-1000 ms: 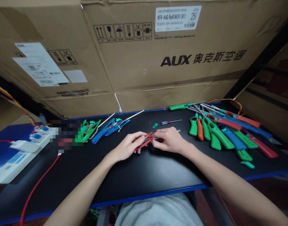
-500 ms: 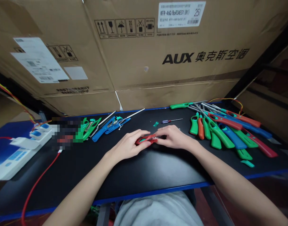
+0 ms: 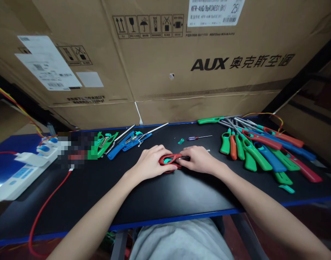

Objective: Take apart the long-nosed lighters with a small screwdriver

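Near the middle of the black table, a red stick lighter (image 3: 163, 159) lies between both hands, with teal parts showing inside its red casing. My left hand (image 3: 150, 162) is closed around its left end, thumb along the near side. At the other end, my right hand (image 3: 199, 159) pinches the lighter where its metal tube begins. Most of that tube is hidden by the right hand; a small silver tip (image 3: 208, 150) shows beyond it. Just past the fingers lie a small teal plastic piece (image 3: 181, 141) and a screwdriver (image 3: 200, 137) with a purple handle.
To the right is a pile of green, blue, red and orange stick lighters (image 3: 258, 155). Opened blue (image 3: 129, 144) and green (image 3: 107, 142) lighters lie left. A white power strip (image 3: 16, 182) with a red cable sits far left. A large cardboard box (image 3: 154, 83) stands behind.
The red lighter has turned in my hands; its casing looks more spread, with more teal showing inside. Both hands stay on it. The whole view has shifted slightly.
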The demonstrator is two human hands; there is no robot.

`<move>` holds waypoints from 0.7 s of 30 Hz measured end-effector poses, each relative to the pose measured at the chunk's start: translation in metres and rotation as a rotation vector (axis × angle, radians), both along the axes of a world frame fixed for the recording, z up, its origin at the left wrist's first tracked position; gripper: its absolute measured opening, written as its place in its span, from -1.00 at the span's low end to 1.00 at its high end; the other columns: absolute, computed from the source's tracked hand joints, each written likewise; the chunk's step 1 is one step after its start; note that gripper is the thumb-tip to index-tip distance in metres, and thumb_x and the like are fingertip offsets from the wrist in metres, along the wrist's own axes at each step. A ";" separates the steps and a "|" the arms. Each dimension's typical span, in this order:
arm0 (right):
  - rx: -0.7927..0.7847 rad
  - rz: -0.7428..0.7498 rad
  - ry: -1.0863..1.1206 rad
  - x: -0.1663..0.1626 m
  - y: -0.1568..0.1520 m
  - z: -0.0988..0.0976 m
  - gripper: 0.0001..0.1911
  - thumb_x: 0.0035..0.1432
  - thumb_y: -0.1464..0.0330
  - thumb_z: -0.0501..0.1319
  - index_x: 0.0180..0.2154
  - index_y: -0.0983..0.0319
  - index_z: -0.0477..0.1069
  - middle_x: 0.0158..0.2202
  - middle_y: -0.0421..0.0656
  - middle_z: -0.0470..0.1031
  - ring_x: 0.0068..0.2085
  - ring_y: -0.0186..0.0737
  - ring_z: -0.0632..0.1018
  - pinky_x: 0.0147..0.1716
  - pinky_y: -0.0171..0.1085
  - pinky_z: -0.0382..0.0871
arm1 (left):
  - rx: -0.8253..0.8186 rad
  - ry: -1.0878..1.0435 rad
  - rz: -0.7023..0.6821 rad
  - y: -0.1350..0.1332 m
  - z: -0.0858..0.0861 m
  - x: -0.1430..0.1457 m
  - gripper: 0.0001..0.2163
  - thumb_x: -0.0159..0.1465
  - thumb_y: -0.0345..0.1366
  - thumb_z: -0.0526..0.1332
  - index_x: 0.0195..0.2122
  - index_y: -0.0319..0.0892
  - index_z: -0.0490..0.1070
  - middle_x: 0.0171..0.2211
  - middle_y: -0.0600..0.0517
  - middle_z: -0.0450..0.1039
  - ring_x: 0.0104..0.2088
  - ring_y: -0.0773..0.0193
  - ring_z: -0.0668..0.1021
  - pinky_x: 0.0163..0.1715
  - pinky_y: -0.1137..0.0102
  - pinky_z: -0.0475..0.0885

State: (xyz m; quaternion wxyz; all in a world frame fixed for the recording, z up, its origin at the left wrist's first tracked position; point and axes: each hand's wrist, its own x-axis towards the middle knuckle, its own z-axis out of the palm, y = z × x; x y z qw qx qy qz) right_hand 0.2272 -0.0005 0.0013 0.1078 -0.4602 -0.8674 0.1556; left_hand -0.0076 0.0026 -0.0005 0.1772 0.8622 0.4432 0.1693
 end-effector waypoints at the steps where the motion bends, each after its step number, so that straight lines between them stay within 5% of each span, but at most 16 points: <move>1: 0.007 -0.006 -0.009 -0.001 -0.001 -0.001 -0.79 0.36 0.22 0.23 -0.14 0.10 0.62 -0.31 -0.17 0.58 -0.33 -0.26 0.51 -0.42 -0.32 -0.02 | -0.006 -0.014 0.007 0.000 0.000 0.000 -0.59 0.18 0.14 0.37 -0.08 0.00 0.56 -0.17 0.06 0.55 -0.16 0.18 0.57 -0.23 0.40 0.36; 9: 0.014 -0.021 -0.036 -0.005 -0.003 0.000 -0.75 0.39 0.21 0.18 -0.17 0.13 0.62 -0.26 -0.15 0.59 -0.30 -0.26 0.53 -0.43 -0.30 -0.03 | -0.055 -0.217 0.117 0.002 -0.001 0.000 -0.64 0.26 0.06 0.31 -0.06 -0.04 0.57 -0.10 0.04 0.60 -0.15 0.21 0.61 -0.12 0.38 0.42; 21: 0.007 -0.033 -0.066 -0.005 -0.003 0.001 -0.75 0.36 0.22 0.17 -0.14 0.02 0.64 -0.27 -0.20 0.57 -0.32 -0.30 0.52 -0.42 -0.31 -0.04 | -0.099 -0.707 0.339 0.020 -0.003 -0.005 -0.65 0.22 0.00 0.33 -0.15 -0.16 0.58 -0.32 0.04 0.53 -0.44 0.38 0.51 -0.40 0.45 0.43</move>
